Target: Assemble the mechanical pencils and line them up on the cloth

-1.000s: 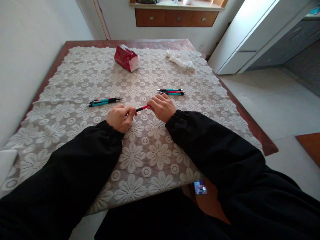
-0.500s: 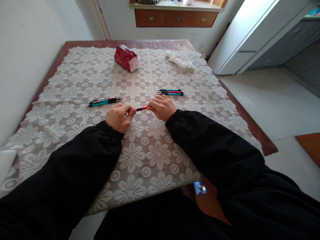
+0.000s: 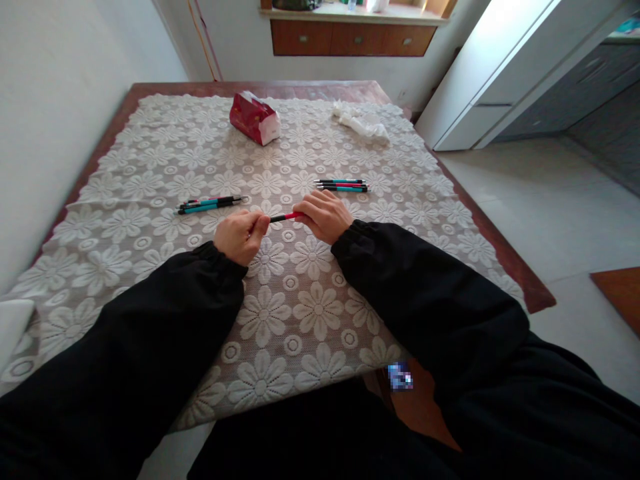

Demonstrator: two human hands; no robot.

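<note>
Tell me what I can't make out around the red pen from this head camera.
- Red pen: both ends hidden inside the left hand and right hand.
- Pen bundles, left and right: too small to count.
- Patch below the table edge: blurred out.

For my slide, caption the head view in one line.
Both hands, left hand and right hand, grip a red pen over a lace tablecloth, pen groups either side.

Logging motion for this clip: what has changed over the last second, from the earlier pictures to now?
Almost nothing. The left hand and right hand keep their grip on the two ends of the red pen, barely shifted. The pens at left, pens at right, red tissue pack and crumpled tissue stayed put.
</note>
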